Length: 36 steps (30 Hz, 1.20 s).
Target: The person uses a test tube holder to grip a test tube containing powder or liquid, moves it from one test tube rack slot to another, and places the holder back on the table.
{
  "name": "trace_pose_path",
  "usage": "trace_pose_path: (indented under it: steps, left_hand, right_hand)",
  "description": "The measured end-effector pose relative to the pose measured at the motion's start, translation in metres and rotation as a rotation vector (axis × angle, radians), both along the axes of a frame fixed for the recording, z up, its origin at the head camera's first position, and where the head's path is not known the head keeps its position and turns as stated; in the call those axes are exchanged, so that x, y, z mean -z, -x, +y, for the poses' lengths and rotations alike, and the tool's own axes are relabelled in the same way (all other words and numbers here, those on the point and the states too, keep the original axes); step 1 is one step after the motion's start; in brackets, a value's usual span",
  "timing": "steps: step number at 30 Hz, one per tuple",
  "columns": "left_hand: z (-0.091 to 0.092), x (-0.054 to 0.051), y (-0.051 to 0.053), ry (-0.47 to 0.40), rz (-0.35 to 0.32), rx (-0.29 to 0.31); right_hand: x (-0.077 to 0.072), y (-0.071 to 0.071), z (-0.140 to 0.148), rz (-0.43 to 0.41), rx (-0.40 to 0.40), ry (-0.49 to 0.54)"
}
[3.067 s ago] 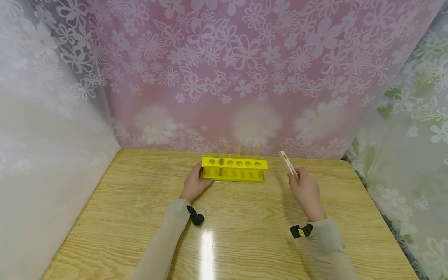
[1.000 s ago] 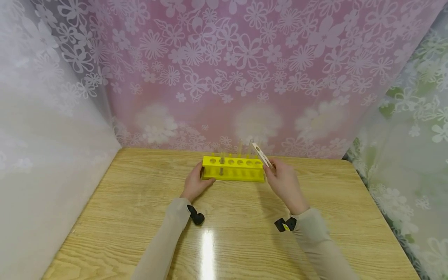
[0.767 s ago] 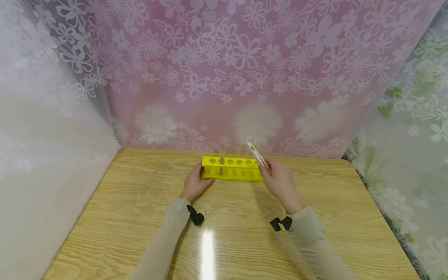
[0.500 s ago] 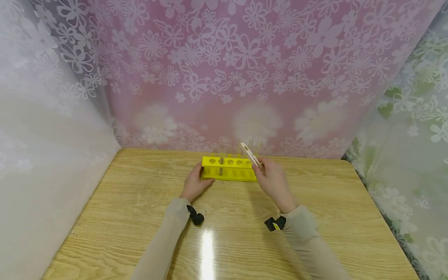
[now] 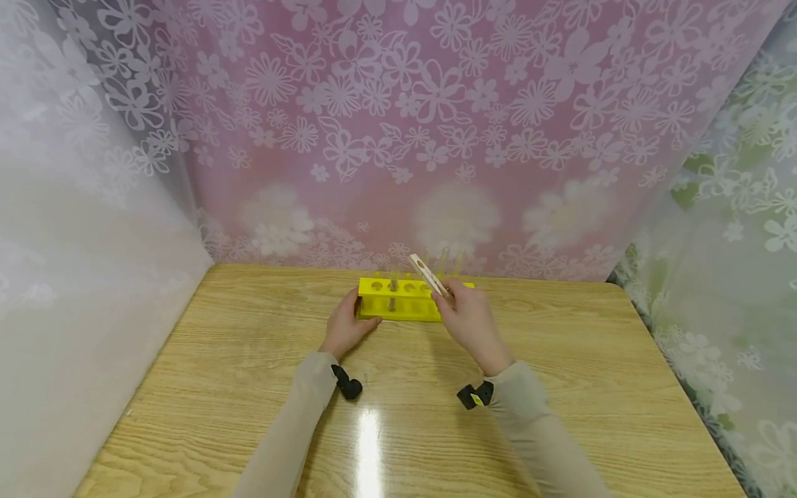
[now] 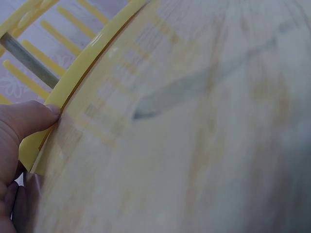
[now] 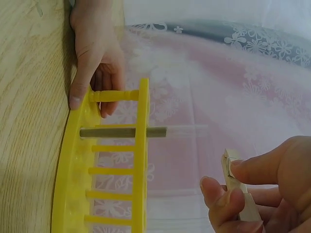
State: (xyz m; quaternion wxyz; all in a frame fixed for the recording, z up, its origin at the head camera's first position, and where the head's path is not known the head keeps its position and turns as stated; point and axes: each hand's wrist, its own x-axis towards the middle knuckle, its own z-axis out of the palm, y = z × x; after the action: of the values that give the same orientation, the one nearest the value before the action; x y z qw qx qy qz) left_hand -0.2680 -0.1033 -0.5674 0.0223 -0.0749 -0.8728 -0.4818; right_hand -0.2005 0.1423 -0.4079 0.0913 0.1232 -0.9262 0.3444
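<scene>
A yellow test tube rack (image 5: 411,317) stands at the back of the table. Its left end is gripped by my left hand (image 5: 344,324), with the thumb along the front of the base. One test tube (image 7: 114,132) holding greyish-brown liquid stands upright in a hole near that end. My right hand (image 5: 472,324) pinches a wooden test tube holder (image 5: 428,274) above the rack's right half, tilted up and to the left. The right wrist view shows the holder apart from the filled tube. The right hand hides part of the rack in the head view.
Clear glass tubes (image 5: 444,261) stand up behind the rack's right half. The wood-grain table (image 5: 411,429) stretches in front of the rack. A pink flowered curtain (image 5: 373,138) hangs close behind it, with pale curtains at both sides.
My right hand has carried the wooden test tube holder leftward, from right of the rack to above its right half. My left hand and the rack have stayed in place.
</scene>
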Motion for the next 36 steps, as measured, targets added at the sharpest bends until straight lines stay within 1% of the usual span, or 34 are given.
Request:
trace_pose_path:
  steps: [5,9,14,22,26,31,36]
  left_hand:
    - [0.0,0.001,0.0,0.0,0.003,-0.003]
    - [0.001,0.002,0.0,0.002,0.021,0.0]
    - [0.001,0.003,0.0,-0.002,0.029,0.005]
    - [0.0,0.001,0.0,0.005,0.003,-0.003]
    - [0.0,0.001,0.001,0.008,0.002,-0.001]
    - [0.001,0.0,0.0,0.003,0.008,-0.003]
    - [0.0,-0.001,0.0,-0.001,0.003,0.0]
  right_hand:
    - [-0.002,0.0,-0.005,-0.038,-0.015,0.01]
    - [-0.003,-0.001,-0.009,-0.055,-0.013,0.01]
    - [0.0,0.002,-0.011,-0.043,-0.009,-0.011]
    - [0.004,0.008,-0.014,-0.043,-0.035,0.019]
    - [0.005,0.01,-0.016,-0.048,-0.045,0.002]
    - [0.007,0.013,-0.019,-0.025,-0.047,-0.029]
    - [0.01,0.015,-0.021,-0.009,-0.049,-0.029]
